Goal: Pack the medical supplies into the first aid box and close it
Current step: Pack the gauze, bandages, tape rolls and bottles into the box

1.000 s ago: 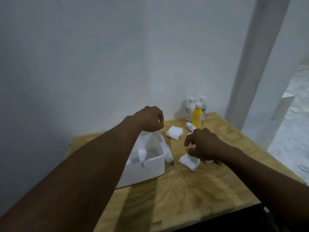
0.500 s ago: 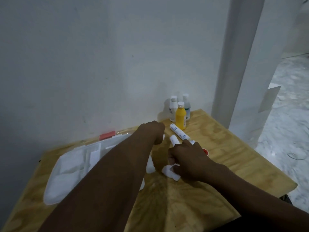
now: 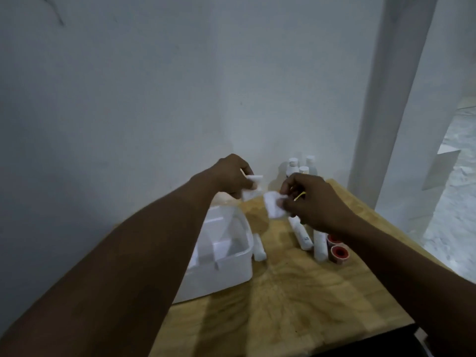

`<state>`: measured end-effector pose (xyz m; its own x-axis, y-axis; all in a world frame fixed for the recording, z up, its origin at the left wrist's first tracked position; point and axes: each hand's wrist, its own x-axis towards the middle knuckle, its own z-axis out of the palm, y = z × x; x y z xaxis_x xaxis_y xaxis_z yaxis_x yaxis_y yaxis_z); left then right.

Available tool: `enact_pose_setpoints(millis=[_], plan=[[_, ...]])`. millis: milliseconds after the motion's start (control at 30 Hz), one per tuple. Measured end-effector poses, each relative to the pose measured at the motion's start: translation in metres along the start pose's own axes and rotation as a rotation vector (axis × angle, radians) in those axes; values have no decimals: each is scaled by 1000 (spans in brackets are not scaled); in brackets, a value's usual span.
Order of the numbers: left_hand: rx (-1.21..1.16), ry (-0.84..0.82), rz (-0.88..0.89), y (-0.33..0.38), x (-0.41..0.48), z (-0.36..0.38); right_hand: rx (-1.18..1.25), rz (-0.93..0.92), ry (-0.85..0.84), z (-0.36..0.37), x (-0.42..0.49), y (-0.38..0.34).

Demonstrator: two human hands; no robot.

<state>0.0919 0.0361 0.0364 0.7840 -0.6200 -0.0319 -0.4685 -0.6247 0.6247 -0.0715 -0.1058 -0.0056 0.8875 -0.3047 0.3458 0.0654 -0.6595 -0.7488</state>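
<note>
Above the far surface (image 3: 296, 292), the left hand (image 3: 231, 176) and right hand (image 3: 309, 199) each pinch a white gauze pad (image 3: 273, 206). Step: loading. Next, lower both pads into the open first aid box (image 3: 226, 258), near left.

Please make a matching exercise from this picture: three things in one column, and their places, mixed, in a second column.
Things:
1. first aid box
2. bottles
3. red-centred tape rolls

Places:
A. at the back of the table, against the wall
B. under the right forearm, beside the white tubes
C. under the left forearm, lid open

Pairs: 1-C, 2-A, 3-B
</note>
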Motion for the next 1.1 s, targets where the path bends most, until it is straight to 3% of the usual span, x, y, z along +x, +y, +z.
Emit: enact_pose_setpoints(millis=[167,400,733,1000,1100], plan=[[-219,44,-81,-33,-47,-52,204,3,-126,29,-1,-55],[-196,158,-243,-94,-114,-101,110,-81,-347,105,-11,-112],[-263,118,-260,-140,-129,-89,89,-2,-335,150,-14,-123],[-100,166,-186,-149,-124,-85,327,130,-334,130,-2,-143],[-116,152,-190,-150,-126,-83,310,154,-372,143,-10,-143]])
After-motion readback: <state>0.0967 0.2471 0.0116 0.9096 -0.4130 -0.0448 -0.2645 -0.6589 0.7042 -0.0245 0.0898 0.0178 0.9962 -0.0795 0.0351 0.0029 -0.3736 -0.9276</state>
